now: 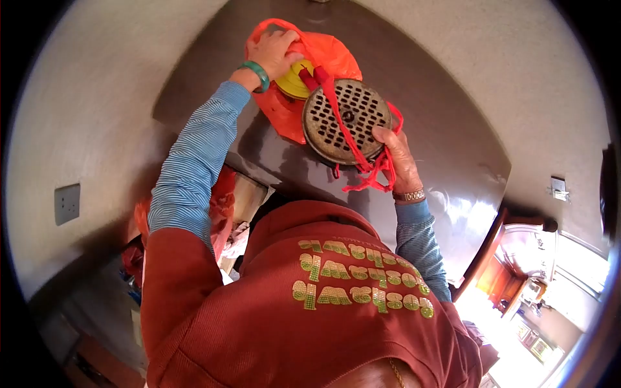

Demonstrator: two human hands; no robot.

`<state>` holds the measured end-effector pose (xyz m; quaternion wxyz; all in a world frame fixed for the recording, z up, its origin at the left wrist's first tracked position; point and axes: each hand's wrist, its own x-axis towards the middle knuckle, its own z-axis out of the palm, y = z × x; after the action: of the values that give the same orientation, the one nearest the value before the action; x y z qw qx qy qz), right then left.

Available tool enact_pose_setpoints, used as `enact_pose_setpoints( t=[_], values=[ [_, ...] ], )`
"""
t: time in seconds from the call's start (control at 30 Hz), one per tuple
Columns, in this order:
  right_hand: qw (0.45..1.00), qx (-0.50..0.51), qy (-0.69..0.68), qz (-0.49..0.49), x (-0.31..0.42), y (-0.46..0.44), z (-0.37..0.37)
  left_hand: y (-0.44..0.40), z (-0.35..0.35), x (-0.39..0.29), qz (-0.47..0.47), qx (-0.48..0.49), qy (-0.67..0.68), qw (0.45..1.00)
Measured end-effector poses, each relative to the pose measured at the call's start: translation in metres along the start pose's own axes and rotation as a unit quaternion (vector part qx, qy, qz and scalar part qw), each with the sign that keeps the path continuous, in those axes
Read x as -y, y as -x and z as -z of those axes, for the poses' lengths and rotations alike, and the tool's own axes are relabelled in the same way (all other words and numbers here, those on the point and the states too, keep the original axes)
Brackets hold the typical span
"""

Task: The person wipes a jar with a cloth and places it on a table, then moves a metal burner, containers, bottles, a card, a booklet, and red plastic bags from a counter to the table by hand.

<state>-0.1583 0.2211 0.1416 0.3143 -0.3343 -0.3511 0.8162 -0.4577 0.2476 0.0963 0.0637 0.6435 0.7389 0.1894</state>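
Note:
My left hand point(273, 53), with a green bangle at the wrist, is at the upper middle, its fingers closed at the edge of a round yellow object point(294, 81). That object lies in an open red plastic bag point(336, 55) on the dark glossy table. My right hand point(398, 155) grips the right side of a round metal tin point(347, 119) with a perforated top. A red strap crosses the top of the tin and hangs in knotted ends near my right fingers. The tin overlaps the bag's right part.
The dark table point(446, 123) meets pale walls on both sides. A wall socket point(67, 204) is at the left, another point(559, 188) at the right. Red bags point(223, 200) hang below the table's left edge. Wooden furniture point(501, 271) stands at the lower right.

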Motion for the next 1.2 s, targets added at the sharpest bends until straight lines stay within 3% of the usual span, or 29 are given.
enact_pose_setpoints(
  t=[0.13, 0.23, 0.3, 0.43, 0.5, 0.63, 0.77, 0.83, 0.9, 0.93, 1.0, 1.1, 1.2],
  values=[
    [0.999, -0.035, -0.003, 0.002, 0.005, 0.006, 0.010, -0.016, 0.002, 0.000, -0.063, -0.008, -0.058, 0.996],
    [0.998, -0.060, 0.007, 0.004, 0.000, 0.005, 0.015, -0.036, -0.008, 0.010, -0.048, -0.068, -0.050, 0.995],
    [0.997, -0.076, 0.006, 0.013, -0.004, 0.004, 0.016, -0.051, -0.021, 0.023, -0.102, -0.125, -0.012, 0.987],
    [0.995, -0.101, -0.009, 0.014, -0.010, 0.002, 0.013, -0.065, -0.018, 0.036, -0.086, -0.108, 0.033, 0.990],
    [0.993, -0.119, 0.000, 0.028, -0.014, -0.001, 0.015, -0.074, -0.022, 0.061, -0.025, -0.022, 0.161, 0.986],
    [0.992, -0.118, 0.011, 0.031, -0.012, 0.005, 0.011, -0.086, -0.025, 0.084, 0.006, 0.175, 0.253, 0.951],
    [0.988, -0.139, 0.023, 0.056, -0.011, 0.007, 0.004, -0.081, -0.025, 0.097, -0.033, 0.230, 0.205, 0.951],
    [0.986, -0.157, 0.012, 0.058, -0.015, 0.007, 0.001, -0.067, -0.019, 0.113, 0.010, 0.272, 0.215, 0.938],
    [0.991, -0.127, 0.039, 0.022, -0.016, 0.006, 0.008, -0.045, -0.011, 0.119, -0.037, 0.189, 0.227, 0.955],
    [0.992, -0.115, 0.038, 0.036, -0.016, 0.006, 0.005, -0.034, -0.009, 0.114, -0.038, 0.192, 0.226, 0.954],
    [0.992, -0.117, 0.026, 0.036, -0.016, 0.005, 0.004, -0.007, -0.008, 0.102, -0.136, 0.012, 0.101, 0.985],
    [0.994, -0.107, 0.007, 0.036, -0.015, 0.005, 0.007, 0.030, -0.031, 0.105, -0.068, -0.024, -0.005, 0.997],
    [0.994, -0.099, 0.010, 0.046, -0.015, 0.005, 0.009, 0.052, -0.040, 0.103, -0.090, -0.100, 0.008, 0.991]
  ],
)
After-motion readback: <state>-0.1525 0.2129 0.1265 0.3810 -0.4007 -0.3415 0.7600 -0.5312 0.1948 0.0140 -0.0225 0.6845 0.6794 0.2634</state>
